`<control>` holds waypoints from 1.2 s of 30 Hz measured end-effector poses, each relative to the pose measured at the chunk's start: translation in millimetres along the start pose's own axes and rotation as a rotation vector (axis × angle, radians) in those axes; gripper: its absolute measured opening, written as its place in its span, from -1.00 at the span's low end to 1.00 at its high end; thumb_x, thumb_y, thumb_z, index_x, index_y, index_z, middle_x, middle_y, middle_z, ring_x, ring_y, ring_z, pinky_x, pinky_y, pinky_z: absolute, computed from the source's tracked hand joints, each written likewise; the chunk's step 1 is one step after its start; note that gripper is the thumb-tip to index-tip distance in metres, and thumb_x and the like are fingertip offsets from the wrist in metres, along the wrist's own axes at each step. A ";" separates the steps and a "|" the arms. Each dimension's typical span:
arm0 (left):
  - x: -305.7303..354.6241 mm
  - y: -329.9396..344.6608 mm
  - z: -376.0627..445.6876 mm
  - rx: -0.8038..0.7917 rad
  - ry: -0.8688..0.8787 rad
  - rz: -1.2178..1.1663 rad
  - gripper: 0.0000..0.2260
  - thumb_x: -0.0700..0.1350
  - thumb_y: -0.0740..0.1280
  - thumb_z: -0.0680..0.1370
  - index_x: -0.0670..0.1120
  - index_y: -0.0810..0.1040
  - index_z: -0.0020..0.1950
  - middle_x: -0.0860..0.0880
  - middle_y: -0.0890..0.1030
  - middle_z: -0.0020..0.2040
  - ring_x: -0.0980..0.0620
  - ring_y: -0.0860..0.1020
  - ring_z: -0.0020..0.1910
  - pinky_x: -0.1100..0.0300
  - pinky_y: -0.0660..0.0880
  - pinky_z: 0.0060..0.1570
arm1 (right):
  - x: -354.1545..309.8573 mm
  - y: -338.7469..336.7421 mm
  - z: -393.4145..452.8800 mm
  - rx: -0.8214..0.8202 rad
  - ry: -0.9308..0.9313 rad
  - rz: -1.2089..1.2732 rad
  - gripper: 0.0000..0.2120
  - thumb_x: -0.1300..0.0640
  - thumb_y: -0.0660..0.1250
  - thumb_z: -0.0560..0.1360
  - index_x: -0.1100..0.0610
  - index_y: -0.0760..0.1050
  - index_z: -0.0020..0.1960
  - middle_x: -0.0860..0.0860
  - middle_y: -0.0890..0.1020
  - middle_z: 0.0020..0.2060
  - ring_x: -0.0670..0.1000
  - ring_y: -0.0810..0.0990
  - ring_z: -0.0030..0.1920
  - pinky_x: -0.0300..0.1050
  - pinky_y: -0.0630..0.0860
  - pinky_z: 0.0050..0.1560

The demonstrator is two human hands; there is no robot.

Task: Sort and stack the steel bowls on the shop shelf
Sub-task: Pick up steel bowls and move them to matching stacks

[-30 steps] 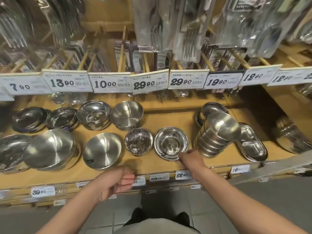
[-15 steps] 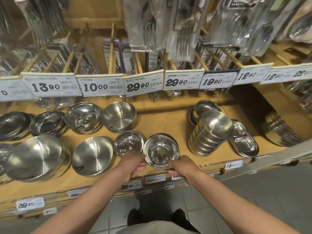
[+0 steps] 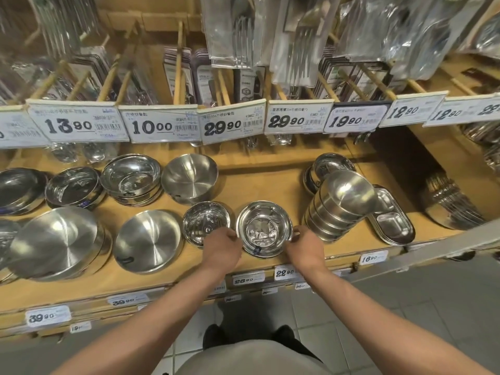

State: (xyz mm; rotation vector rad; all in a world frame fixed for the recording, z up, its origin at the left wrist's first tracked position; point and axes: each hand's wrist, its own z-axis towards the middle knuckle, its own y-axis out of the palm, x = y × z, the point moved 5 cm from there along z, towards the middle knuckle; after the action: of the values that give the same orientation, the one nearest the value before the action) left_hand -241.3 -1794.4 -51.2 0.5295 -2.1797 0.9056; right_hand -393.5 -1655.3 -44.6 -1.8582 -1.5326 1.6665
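Both hands grip one shiny steel bowl (image 3: 264,229) by its rim: the left hand (image 3: 221,249) curls its fingers onto the left edge, the right hand (image 3: 304,246) pinches the right edge. Both forearms reach forward from the near side, wrists low. The bowl sits at the near edge of the wooden shelf (image 3: 259,182), between a smaller polished bowl (image 3: 206,221) on its left and a leaning stack of bowls (image 3: 338,205) on its right.
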 end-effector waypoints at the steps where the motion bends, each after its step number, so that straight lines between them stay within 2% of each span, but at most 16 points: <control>1: 4.1 -1.4 -1.2 0.016 0.007 0.016 -0.93 -0.23 0.32 0.58 -0.07 0.54 -0.03 -0.09 0.68 -0.27 0.02 0.59 -0.38 0.11 0.59 -0.26 | -0.1 -0.3 0.7 0.003 -0.006 0.009 -0.77 0.14 0.42 0.52 0.15 0.59 0.16 0.04 0.67 -0.12 0.05 0.59 -0.15 -0.21 0.40 -0.16; 3: 7.8 -1.5 -1.4 0.021 0.003 0.025 -0.88 -0.22 0.34 0.58 -0.07 0.52 0.09 -0.14 0.70 -0.17 -0.03 0.63 -0.31 0.03 0.66 -0.15 | -1.0 -0.8 2.0 0.009 -0.022 0.017 -0.77 0.14 0.40 0.54 0.14 0.60 0.18 0.06 0.68 -0.10 0.05 0.58 -0.14 -0.22 0.40 -0.14; 6: 6.6 -1.1 -3.7 0.015 -0.023 0.010 -0.87 -0.21 0.37 0.57 -0.09 0.53 0.10 -0.14 0.70 -0.12 -0.09 0.70 -0.19 -0.05 0.68 -0.08 | -2.5 -0.8 3.2 0.005 -0.045 -0.008 -0.77 0.20 0.33 0.57 0.15 0.60 0.22 0.10 0.69 -0.09 0.06 0.55 -0.17 -0.24 0.36 -0.18; 9: 5.3 -1.4 -4.3 0.029 -0.025 0.039 -0.85 -0.18 0.38 0.56 -0.12 0.56 0.12 -0.10 0.69 -0.06 -0.06 0.69 -0.11 0.02 0.66 -0.05 | -4.3 0.8 3.7 -0.028 -0.054 -0.072 -0.79 0.21 0.28 0.60 0.23 0.57 0.20 0.16 0.67 -0.04 0.07 0.52 -0.19 -0.24 0.36 -0.21; 10: 5.6 -1.2 -3.3 0.037 -0.021 0.065 -0.84 -0.16 0.38 0.56 -0.12 0.58 0.13 -0.06 0.68 -0.07 0.01 0.66 -0.13 0.13 0.62 -0.13 | -5.1 1.9 3.9 -0.048 -0.054 -0.088 -0.81 0.20 0.29 0.60 0.23 0.55 0.18 0.18 0.66 0.01 0.07 0.52 -0.18 -0.27 0.38 -0.22; 12: 8.1 -1.6 -3.0 0.060 -0.018 0.099 -0.84 -0.15 0.37 0.56 -0.12 0.60 0.13 0.02 0.65 -0.13 0.16 0.58 -0.23 0.37 0.42 -0.35 | -6.3 3.6 4.9 -0.081 -0.056 -0.114 -0.84 0.20 0.34 0.58 0.22 0.55 0.13 0.18 0.63 0.07 0.04 0.52 -0.19 -0.45 0.31 -0.37; 14: 10.1 -1.1 -3.7 0.084 -0.031 0.084 -0.86 -0.17 0.35 0.57 -0.13 0.61 0.10 0.06 0.62 -0.20 0.21 0.53 -0.30 0.46 0.31 -0.50 | -6.2 4.9 5.8 -0.104 -0.052 -0.116 -0.84 0.24 0.38 0.54 0.21 0.55 0.12 0.18 0.61 0.11 0.04 0.55 -0.16 -0.50 0.27 -0.43; 15: 10.8 -0.3 -4.4 0.095 -0.038 0.072 -0.87 -0.18 0.34 0.57 -0.14 0.61 0.09 0.05 0.62 -0.22 0.21 0.52 -0.33 0.47 0.31 -0.55 | -6.1 5.4 6.1 -0.109 -0.051 -0.118 -0.82 0.24 0.39 0.53 0.22 0.56 0.13 0.18 0.60 0.14 0.04 0.57 -0.14 -0.50 0.30 -0.37; 17: 12.3 0.8 -6.8 0.119 -0.050 0.035 -0.89 -0.21 0.34 0.57 -0.15 0.58 0.08 0.04 0.61 -0.22 0.21 0.52 -0.35 0.49 0.31 -0.59 | -7.2 4.2 5.6 -0.095 -0.058 -0.121 -0.80 0.20 0.40 0.54 0.25 0.57 0.14 0.18 0.60 0.16 0.07 0.60 -0.11 -0.37 0.41 -0.21; 21: 9.2 5.2 -8.7 0.126 -0.087 -0.059 -0.91 -0.21 0.35 0.59 -0.12 0.52 0.08 0.04 0.59 -0.22 0.22 0.52 -0.37 0.50 0.32 -0.60 | -9.9 -1.8 5.8 -0.021 -0.088 -0.027 -0.76 0.30 0.31 0.54 0.22 0.55 0.20 0.17 0.64 0.06 0.14 0.62 -0.02 -0.13 0.54 -0.03; 24: 4.1 10.5 -12.7 0.092 -0.148 -0.132 -0.90 -0.25 0.32 0.60 -0.16 0.54 0.10 -0.06 0.65 -0.24 0.13 0.56 -0.43 0.38 0.44 -0.49 | -12.4 -3.2 3.5 -0.001 -0.129 0.057 -0.73 0.29 0.28 0.56 0.16 0.55 0.24 0.13 0.67 0.06 0.15 0.63 0.05 -0.03 0.57 0.08; 27: 1.2 14.7 -17.2 0.074 -0.175 -0.157 -0.91 -0.28 0.34 0.59 -0.15 0.52 0.06 -0.11 0.69 -0.18 -0.02 0.68 -0.27 0.11 0.66 -0.20 | -12.7 1.6 0.4 -0.043 -0.163 0.084 -0.58 0.34 0.27 0.54 0.11 0.50 0.37 0.10 0.67 0.12 0.15 0.64 0.07 -0.04 0.56 0.15; 28: 0.1 15.1 -17.2 0.078 -0.181 -0.168 -0.91 -0.29 0.35 0.58 -0.14 0.51 0.05 -0.12 0.70 -0.17 -0.03 0.69 -0.24 0.07 0.68 -0.14 | -11.1 2.8 0.4 -0.051 -0.167 0.090 -0.55 0.33 0.29 0.54 0.10 0.47 0.40 0.11 0.67 0.12 0.14 0.65 0.04 -0.05 0.56 0.14; 31: -1.3 12.5 -13.0 0.114 -0.185 -0.165 -0.86 -0.28 0.35 0.57 -0.11 0.52 0.09 -0.05 0.66 -0.18 0.08 0.62 -0.33 0.31 0.60 -0.33 | -6.7 3.2 1.4 -0.063 -0.155 0.113 -0.55 0.24 0.35 0.57 0.10 0.43 0.45 0.10 0.67 0.14 0.08 0.65 0.02 -0.14 0.53 0.12; 34: 1.4 9.0 -10.0 0.157 -0.161 -0.111 -0.86 -0.25 0.34 0.57 -0.10 0.53 0.11 0.04 0.60 -0.20 0.18 0.54 -0.36 0.49 0.35 -0.59 | -1.1 3.1 6.5 -0.068 -0.064 0.136 -0.50 0.25 0.35 0.58 0.17 0.35 0.49 0.09 0.63 0.21 0.08 0.60 0.14 -0.25 0.37 0.11; 36: 3.3 9.0 -8.4 0.158 -0.160 -0.098 -0.85 -0.22 0.35 0.58 -0.09 0.51 0.14 0.06 0.57 -0.18 0.21 0.52 -0.35 0.49 0.29 -0.64 | -0.5 4.7 9.5 -0.095 -0.050 0.119 -0.55 0.25 0.35 0.56 0.17 0.41 0.44 0.02 0.66 0.06 0.05 0.59 0.04 -0.27 0.37 0.02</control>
State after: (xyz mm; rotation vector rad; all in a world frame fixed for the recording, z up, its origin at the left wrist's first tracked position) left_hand -245.0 -1782.5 -48.5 0.8032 -2.2130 1.0170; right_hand -398.7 -1662.1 -50.8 -2.0069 -1.5756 1.7314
